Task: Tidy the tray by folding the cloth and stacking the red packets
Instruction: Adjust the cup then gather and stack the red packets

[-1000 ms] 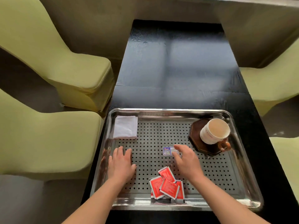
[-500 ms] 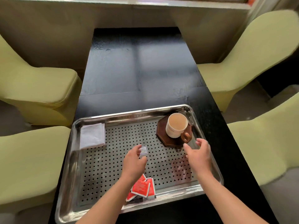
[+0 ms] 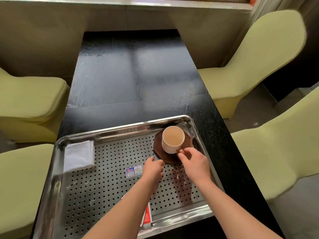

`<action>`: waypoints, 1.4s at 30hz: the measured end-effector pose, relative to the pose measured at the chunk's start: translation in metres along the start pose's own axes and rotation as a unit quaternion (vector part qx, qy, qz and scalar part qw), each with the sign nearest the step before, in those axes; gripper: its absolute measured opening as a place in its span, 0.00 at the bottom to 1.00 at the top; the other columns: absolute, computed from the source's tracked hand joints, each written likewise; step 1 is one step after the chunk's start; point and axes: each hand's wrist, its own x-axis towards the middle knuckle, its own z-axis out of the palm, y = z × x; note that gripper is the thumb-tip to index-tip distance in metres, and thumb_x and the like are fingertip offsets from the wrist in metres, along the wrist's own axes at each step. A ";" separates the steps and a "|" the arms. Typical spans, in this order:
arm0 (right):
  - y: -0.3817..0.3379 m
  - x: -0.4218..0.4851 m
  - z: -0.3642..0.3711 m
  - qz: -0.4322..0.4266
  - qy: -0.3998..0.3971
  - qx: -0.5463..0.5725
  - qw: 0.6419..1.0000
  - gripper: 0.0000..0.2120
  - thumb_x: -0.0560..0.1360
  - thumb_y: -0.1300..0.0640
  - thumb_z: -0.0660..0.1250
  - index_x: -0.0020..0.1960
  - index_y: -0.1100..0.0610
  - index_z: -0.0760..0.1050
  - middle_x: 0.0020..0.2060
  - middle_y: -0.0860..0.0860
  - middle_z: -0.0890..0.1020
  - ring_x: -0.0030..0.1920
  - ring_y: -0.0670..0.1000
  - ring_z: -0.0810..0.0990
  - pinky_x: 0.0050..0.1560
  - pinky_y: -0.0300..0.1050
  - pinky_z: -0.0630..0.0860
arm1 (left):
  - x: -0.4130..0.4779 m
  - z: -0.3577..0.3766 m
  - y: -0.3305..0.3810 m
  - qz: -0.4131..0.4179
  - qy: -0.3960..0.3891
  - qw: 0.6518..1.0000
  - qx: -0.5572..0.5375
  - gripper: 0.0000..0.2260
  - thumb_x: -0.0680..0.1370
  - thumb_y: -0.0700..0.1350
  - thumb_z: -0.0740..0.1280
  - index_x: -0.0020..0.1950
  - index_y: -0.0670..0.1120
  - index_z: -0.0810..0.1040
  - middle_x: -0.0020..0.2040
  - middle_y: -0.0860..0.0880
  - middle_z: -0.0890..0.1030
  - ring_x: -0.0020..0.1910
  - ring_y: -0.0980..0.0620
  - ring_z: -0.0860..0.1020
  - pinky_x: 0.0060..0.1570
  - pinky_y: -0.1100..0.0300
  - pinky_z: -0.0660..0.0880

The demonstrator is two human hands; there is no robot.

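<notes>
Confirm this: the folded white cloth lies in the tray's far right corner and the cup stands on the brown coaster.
Not quite. The head view shows the folded white cloth in the far left corner of the tray; the far right corner holds the cup, which does stand on the brown coaster.

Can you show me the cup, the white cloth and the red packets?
cup (image 3: 173,138): head view, its inside.
white cloth (image 3: 78,156): head view, middle of its top.
red packets (image 3: 146,217): head view, the visible red strip.
</notes>
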 end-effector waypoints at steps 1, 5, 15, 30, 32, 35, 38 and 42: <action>0.001 0.000 0.000 0.000 -0.007 -0.008 1.000 0.10 0.78 0.47 0.67 0.53 0.51 0.81 0.46 0.47 0.82 0.48 0.48 0.80 0.48 0.46 0.78 | 0.004 0.001 0.000 -0.008 0.001 1.000 -0.009 0.31 0.77 0.37 0.62 0.79 0.47 0.57 0.55 0.41 0.79 0.43 0.49 0.78 0.60 0.46 0.78; 0.002 0.001 0.003 -0.006 -0.015 -0.019 1.000 0.10 0.78 0.47 0.66 0.49 0.52 0.81 0.44 0.47 0.82 0.45 0.47 0.79 0.45 0.45 0.77 | 0.017 0.006 0.004 -0.007 0.002 1.000 -0.020 0.30 0.77 0.34 0.61 0.78 0.47 0.60 0.54 0.42 0.78 0.52 0.47 0.79 0.57 0.47 0.79; 0.004 -0.003 0.001 -0.014 -0.007 0.048 0.999 0.08 0.76 0.44 0.69 0.49 0.48 0.80 0.44 0.43 0.82 0.46 0.43 0.80 0.46 0.42 0.78 | 0.026 0.005 0.009 -0.018 -0.016 0.999 -0.036 0.23 0.75 0.31 0.59 0.70 0.43 0.70 0.49 0.41 0.81 0.45 0.46 0.78 0.47 0.54 0.78; 0.017 0.026 0.013 0.185 -0.050 0.099 0.976 0.23 0.81 0.56 0.61 0.76 0.54 0.66 0.68 0.55 0.75 0.64 0.58 0.77 0.65 0.59 0.75 | 0.050 0.002 0.028 0.043 0.020 0.987 0.152 0.18 0.73 0.31 0.55 0.59 0.39 0.77 0.51 0.41 0.80 0.42 0.47 0.76 0.46 0.49 0.81; 0.017 0.026 0.013 0.188 -0.044 0.101 0.976 0.23 0.81 0.57 0.61 0.76 0.53 0.66 0.68 0.54 0.75 0.64 0.57 0.77 0.65 0.59 0.75 | 0.051 0.004 0.026 0.045 0.029 0.988 0.148 0.16 0.73 0.31 0.56 0.55 0.39 0.78 0.43 0.42 0.79 0.39 0.47 0.74 0.42 0.50 0.79; 0.016 0.028 0.013 0.188 -0.044 0.113 0.975 0.23 0.81 0.58 0.61 0.76 0.52 0.65 0.67 0.54 0.76 0.62 0.56 0.79 0.63 0.59 0.76 | 0.047 0.009 0.021 0.037 0.011 0.992 0.120 0.14 0.73 0.32 0.56 0.54 0.39 0.77 0.40 0.44 0.77 0.35 0.49 0.73 0.36 0.56 0.75; 0.014 0.033 0.012 0.192 -0.039 0.111 0.974 0.23 0.81 0.59 0.60 0.76 0.53 0.66 0.69 0.54 0.75 0.65 0.57 0.77 0.65 0.58 0.75 | 0.045 0.010 0.017 0.026 -0.006 0.996 0.080 0.14 0.73 0.32 0.56 0.53 0.40 0.76 0.38 0.47 0.75 0.31 0.53 0.70 0.30 0.60 0.72; 0.020 0.040 0.012 0.180 -0.036 0.106 0.977 0.22 0.81 0.61 0.56 0.74 0.52 0.69 0.69 0.54 0.75 0.67 0.56 0.75 0.64 0.54 0.75 | 0.050 0.011 0.014 0.019 -0.002 0.998 0.056 0.16 0.73 0.31 0.57 0.56 0.39 0.78 0.46 0.42 0.80 0.37 0.51 0.74 0.40 0.55 0.79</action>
